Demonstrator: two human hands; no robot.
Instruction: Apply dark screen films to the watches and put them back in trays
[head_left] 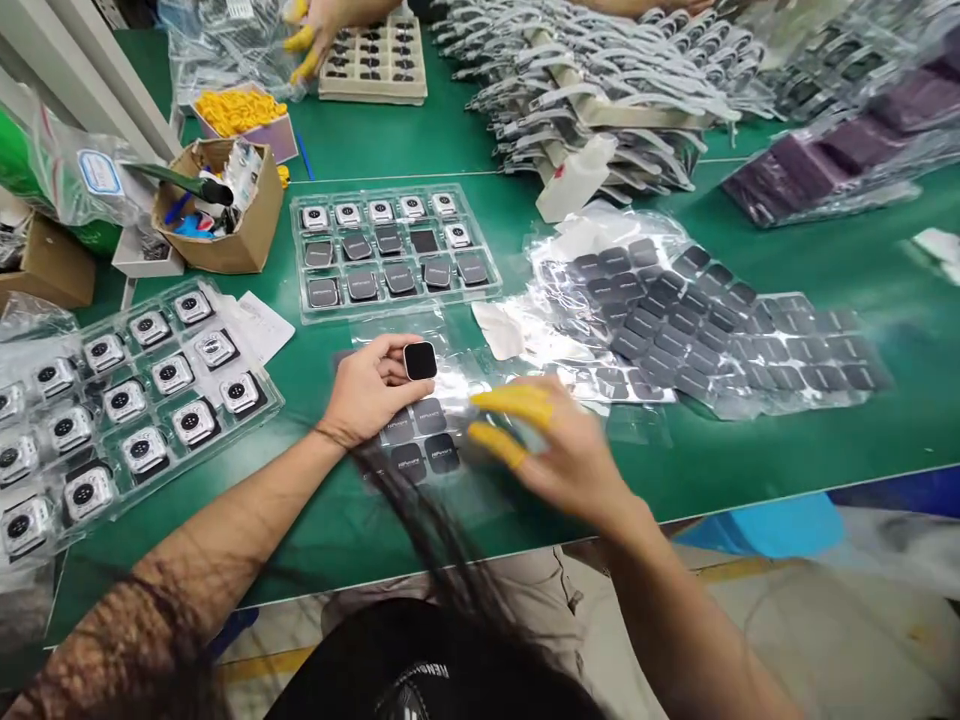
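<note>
My left hand (369,392) is closed on a smartwatch body (420,361), gripped by its edges with the black screen facing up. Under and in front of it lies a clear sheet of dark square stickers (409,460) with pale print. Just right of that sheet hovers my right hand (562,450), blurred by motion, with yellow finger cots on thumb and finger. Its fingers are apart and nothing shows between them. Beyond both hands sits a clear tray (304,305) with watch bodies in its back row and dark squares covering most of the others.
At left, another clear tray (274,395) holds several watch bodies, backs up. More sticker sheets (667,320) are piled at right. A cardboard box (255,235), a box of yellow finger cots (240,110), bundled grey cables (600,100) and a co-worker's hand (322,35) are farther back.
</note>
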